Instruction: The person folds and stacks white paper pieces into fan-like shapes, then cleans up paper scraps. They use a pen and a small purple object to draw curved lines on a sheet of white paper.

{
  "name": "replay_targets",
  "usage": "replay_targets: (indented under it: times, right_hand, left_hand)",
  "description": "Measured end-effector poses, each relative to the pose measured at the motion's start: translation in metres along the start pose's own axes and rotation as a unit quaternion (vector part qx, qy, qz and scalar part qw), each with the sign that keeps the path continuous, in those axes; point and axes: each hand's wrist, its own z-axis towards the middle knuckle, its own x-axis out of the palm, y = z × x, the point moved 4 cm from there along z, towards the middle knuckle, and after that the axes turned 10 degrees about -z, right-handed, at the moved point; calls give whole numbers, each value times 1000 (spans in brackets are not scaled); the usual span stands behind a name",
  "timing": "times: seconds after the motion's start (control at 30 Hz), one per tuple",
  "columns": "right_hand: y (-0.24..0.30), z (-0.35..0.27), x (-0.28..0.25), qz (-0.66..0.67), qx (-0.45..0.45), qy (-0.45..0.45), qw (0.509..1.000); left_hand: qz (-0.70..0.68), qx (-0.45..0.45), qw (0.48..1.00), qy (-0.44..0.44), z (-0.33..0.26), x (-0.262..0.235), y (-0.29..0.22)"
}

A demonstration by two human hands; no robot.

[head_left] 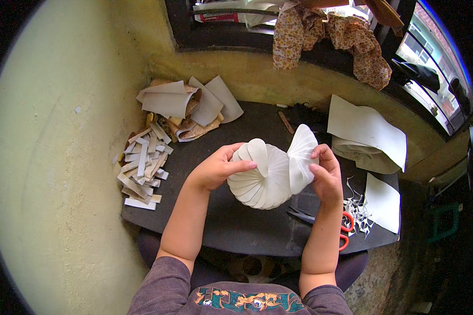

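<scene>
Between my hands, above the dark table, is a fanned stack of white oval cut-outs [260,184], spread in a spiral. My left hand [218,167] pinches its left end, thumb lying across the front pieces. At the other end, my right hand [327,173] grips the upright fan of pieces between thumb and fingers. The pieces overlap closely and look like thin sheet material. Scissors [347,223] with orange-red handles lie on the table beneath my right forearm, which hides part of them; their dark blades point left.
On the black table [236,226], a heap of pale strips [144,165] sits at left, with curled sheets [189,105] behind. Rolled white sheets [368,134], a flat sheet [382,202] and thin offcuts [358,215] are at right. A small brown stick [286,122] lies far back. Walls border the left and back.
</scene>
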Motion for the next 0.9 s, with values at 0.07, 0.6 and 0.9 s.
replay_targets:
  times: [0.07, 0.6, 0.9]
  right_hand:
    - [2, -2, 6, -44, 4, -35, 998]
    - [8, -1, 26, -127, 53, 5, 990]
    - [5, 1, 28, -133, 48, 4, 990]
  left_hand:
    - [5, 8, 1000, -6, 1, 0, 0]
    - [21, 30, 999, -24, 4, 2, 2]
    - [21, 43, 998, -29, 5, 1, 4]
